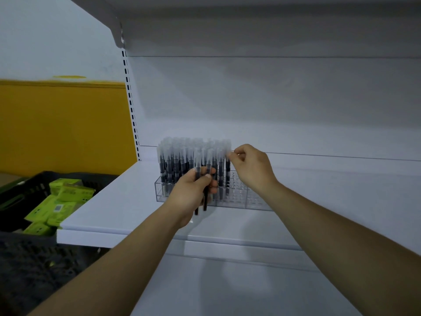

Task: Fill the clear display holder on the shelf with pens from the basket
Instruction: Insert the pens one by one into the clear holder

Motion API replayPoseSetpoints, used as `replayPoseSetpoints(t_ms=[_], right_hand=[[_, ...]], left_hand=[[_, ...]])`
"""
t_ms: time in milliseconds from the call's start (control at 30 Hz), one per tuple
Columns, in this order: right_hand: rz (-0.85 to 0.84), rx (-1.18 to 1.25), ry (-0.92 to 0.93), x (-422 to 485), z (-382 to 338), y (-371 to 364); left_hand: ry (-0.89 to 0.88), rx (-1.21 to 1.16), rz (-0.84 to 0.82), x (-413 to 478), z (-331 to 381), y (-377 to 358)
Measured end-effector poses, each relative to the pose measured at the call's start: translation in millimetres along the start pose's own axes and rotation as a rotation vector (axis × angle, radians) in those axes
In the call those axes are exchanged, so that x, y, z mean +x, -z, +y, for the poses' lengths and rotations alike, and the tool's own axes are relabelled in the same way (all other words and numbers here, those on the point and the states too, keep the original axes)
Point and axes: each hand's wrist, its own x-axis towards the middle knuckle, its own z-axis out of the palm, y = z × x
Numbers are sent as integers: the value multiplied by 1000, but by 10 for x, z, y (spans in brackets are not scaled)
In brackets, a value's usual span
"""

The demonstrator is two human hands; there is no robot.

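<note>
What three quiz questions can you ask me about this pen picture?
1. True or false: the left hand holds pens.
2. Which side of the holder has empty holes? A: left. B: right.
3. Fill in: the right hand pinches a pen by its ____.
Key: 1 true; 2 B; 3 cap.

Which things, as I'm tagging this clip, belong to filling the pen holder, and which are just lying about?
Job in hand:
- clear holder, partly filled
- standing pens in it
- spare pens, gripped by the left hand
- end pen, cap pinched by the right hand
- dark basket
- shelf

Lying about, untouched:
- green boxes in the basket
- yellow wall panel
</note>
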Motion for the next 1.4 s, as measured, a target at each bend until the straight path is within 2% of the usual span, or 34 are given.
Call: replayPoseSetpoints(t_ms=[67, 233, 300, 500, 633, 767, 1033, 1400], right_hand=[[68, 133, 55, -75, -74, 62], [-94, 157, 190, -199, -256, 108], [-73, 188, 145, -185, -284, 132], [141, 339, 18, -13, -243, 270], [138, 293, -4, 22, -170, 261], [123, 299, -9, 33, -151, 216], [153, 192, 39, 65, -140, 237], [8, 92, 11, -58, -110, 32]], left_hand=[[-6, 15, -18, -13, 16, -12], [-29, 38, -71, -45, 61, -99], [-12, 31, -46, -44, 67, -124], [33, 28, 62, -66, 83, -13], [46, 71, 36, -66, 53, -11], [86, -23, 26, -48, 53, -40], [36, -26, 50, -26, 14, -10], [5, -42, 18, -40, -7, -18]])
